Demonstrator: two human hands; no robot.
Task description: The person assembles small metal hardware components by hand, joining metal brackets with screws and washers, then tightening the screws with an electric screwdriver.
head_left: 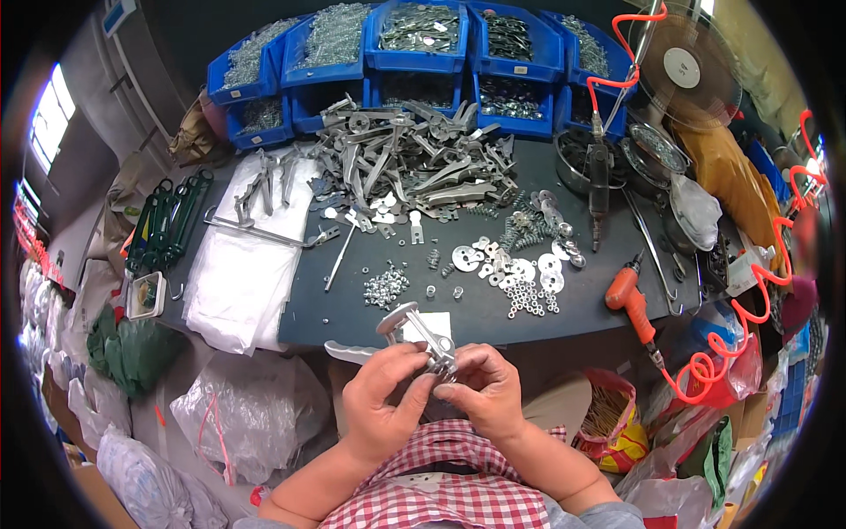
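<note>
Over the table's front edge, my left hand (388, 388) and my right hand (483, 388) are closed on one grey metal lever assembly (414, 324). It has a round disc end, a joint at the fingers and a handle-like arm sticking out to the left. The fingertips of both hands meet at the joint and hide its small parts. Just beyond on the dark table (326, 309) lie a pile of small nuts (386, 287), several rings (530, 300) and flat round washers (552, 273). Coil springs (529, 234) lie behind the washers.
Grey metal levers (414, 163) are heaped at the back, before blue bins (419, 40) of small parts. A red pneumatic screwdriver (629, 304) on a coiled hose (705, 366) lies right; another driver (598, 176) hangs there. White sheets (247, 256) and green-handled tools (167, 220) lie left.
</note>
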